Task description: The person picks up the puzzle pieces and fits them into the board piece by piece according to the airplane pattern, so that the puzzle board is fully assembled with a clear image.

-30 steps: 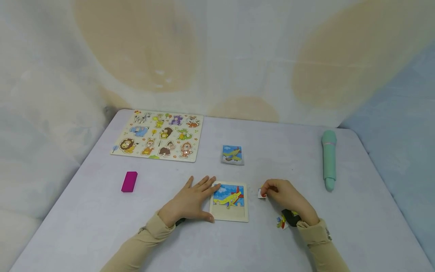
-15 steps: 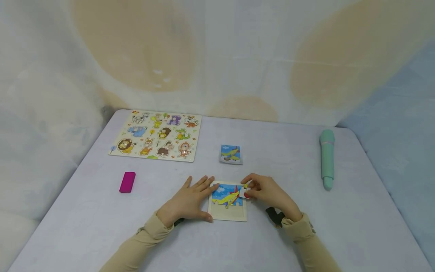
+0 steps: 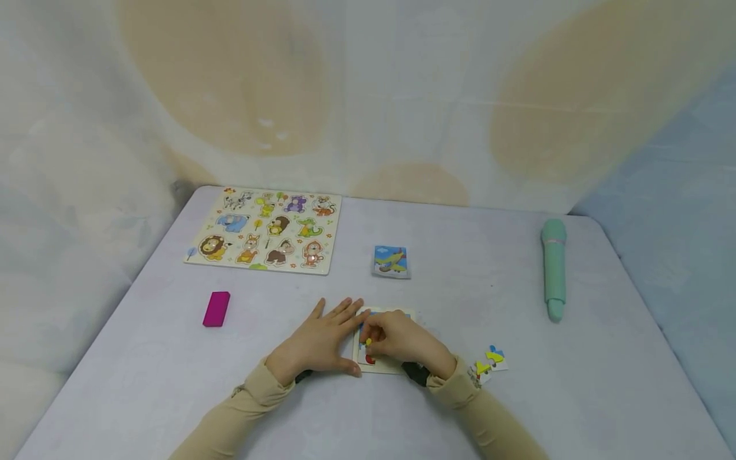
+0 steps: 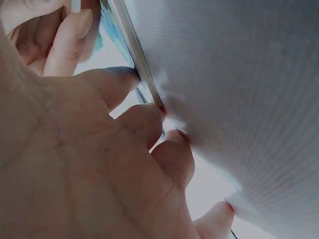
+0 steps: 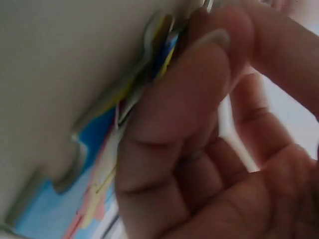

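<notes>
My left hand (image 3: pixel 322 344) lies with fingers spread on the left side of a small wooden puzzle tray (image 3: pixel 390 370); in the left wrist view its fingertips touch the tray's edge (image 4: pixel 133 45). Over that tray, my right hand (image 3: pixel 405 340) pinches a jigsaw piece (image 3: pixel 366 359), white, red and yellow, at the lower left of the tray. Fitted blue and yellow airplane pieces (image 5: pixel 45 209) show in the right wrist view, next to the bare tray bottom (image 5: pixel 55 94). The right fingers (image 5: pixel 174 94) hide most of the held piece.
Loose jigsaw pieces (image 3: pixel 496 359) lie right of the tray. Behind it is an airplane picture card (image 3: pixel 391 260). An animal puzzle board (image 3: pixel 264 230) sits at the back left, a magenta block (image 3: pixel 216 309) at the left, a green microphone-shaped object (image 3: pixel 554 268) at the right.
My right hand has carried the jigsaw piece leftward from the table right of the tray, past its right edge, to its lower left. The left hand has stayed on the tray.
</notes>
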Demonstrator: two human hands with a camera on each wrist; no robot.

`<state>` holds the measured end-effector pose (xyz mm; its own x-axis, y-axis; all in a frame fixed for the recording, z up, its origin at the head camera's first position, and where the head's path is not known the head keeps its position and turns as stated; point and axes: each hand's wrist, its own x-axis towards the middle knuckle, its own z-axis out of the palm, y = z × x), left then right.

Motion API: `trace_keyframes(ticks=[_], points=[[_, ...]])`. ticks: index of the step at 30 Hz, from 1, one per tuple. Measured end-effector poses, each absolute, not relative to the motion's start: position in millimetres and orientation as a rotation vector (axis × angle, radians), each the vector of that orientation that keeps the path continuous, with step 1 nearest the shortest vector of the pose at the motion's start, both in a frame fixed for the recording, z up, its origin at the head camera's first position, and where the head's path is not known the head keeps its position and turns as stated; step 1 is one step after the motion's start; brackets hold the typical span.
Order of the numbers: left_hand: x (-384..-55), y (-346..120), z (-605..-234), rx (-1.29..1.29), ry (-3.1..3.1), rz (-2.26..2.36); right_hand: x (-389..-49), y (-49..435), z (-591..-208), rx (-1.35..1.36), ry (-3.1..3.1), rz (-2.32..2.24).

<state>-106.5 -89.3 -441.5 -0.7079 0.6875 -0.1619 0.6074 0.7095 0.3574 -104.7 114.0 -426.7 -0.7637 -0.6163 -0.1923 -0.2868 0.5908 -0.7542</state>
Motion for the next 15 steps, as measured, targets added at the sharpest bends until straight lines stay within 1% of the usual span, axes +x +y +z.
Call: trace_keyframes(ticks=[8,15], points=[[-107.4,-89.2,-441.1,1.031,2.637,0.373,-103.4,111.5,-431.4,-0.658,2.5,-0.984],[-106.6,-89.2,-441.3,1.035,2.64,0.379,-101.7,113.6,-431.4,-0.709,2.43,-1.03]])
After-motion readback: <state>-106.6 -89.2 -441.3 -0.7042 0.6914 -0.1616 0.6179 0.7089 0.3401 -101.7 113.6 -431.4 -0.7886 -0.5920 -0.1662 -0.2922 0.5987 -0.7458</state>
